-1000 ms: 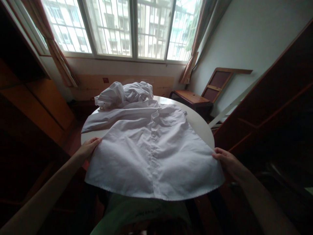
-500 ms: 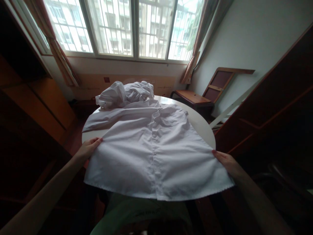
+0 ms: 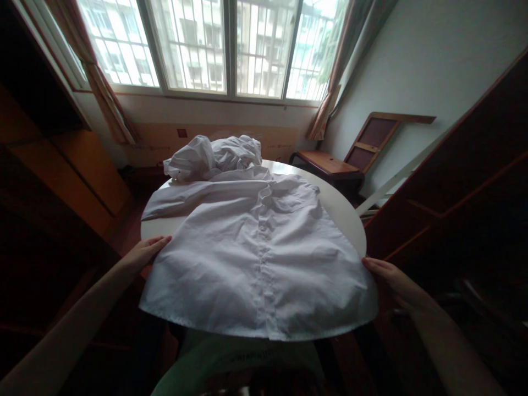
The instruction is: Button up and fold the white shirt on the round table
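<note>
Since half a second ago, the shirt (image 3: 256, 264) hem is sagging; left hand (image 3: 144, 254) and right hand (image 3: 390, 278), apparently pinching its sides, are spreading it; smoothing follows.

Bright window (image 3: 223, 47) backlight, dim dark room, wide-angle edge distortion
</note>
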`<act>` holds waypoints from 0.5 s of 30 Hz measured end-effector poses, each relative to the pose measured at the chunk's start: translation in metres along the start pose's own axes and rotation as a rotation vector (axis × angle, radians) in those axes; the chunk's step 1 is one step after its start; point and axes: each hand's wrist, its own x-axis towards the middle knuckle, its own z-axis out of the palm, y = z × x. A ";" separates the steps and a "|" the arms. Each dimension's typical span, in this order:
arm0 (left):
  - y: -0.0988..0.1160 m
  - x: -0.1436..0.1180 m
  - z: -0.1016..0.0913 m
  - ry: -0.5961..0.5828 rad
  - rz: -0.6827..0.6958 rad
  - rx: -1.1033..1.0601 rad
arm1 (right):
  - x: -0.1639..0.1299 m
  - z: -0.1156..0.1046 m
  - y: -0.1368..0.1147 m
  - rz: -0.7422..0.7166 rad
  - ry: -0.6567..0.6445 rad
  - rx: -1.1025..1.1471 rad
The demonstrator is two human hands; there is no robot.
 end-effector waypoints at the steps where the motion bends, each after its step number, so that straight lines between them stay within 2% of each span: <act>1: 0.000 0.000 0.000 -0.008 -0.020 -0.014 | 0.001 -0.002 0.001 -0.003 -0.003 -0.004; 6: 0.002 0.001 0.002 -0.015 -0.044 -0.003 | 0.005 -0.003 0.003 -0.011 0.008 -0.025; 11: 0.004 -0.003 0.004 -0.019 -0.011 0.013 | 0.008 0.006 0.000 -0.020 0.116 0.033; 15: 0.003 -0.003 0.003 -0.007 0.055 0.068 | 0.012 0.004 0.004 -0.088 0.185 0.010</act>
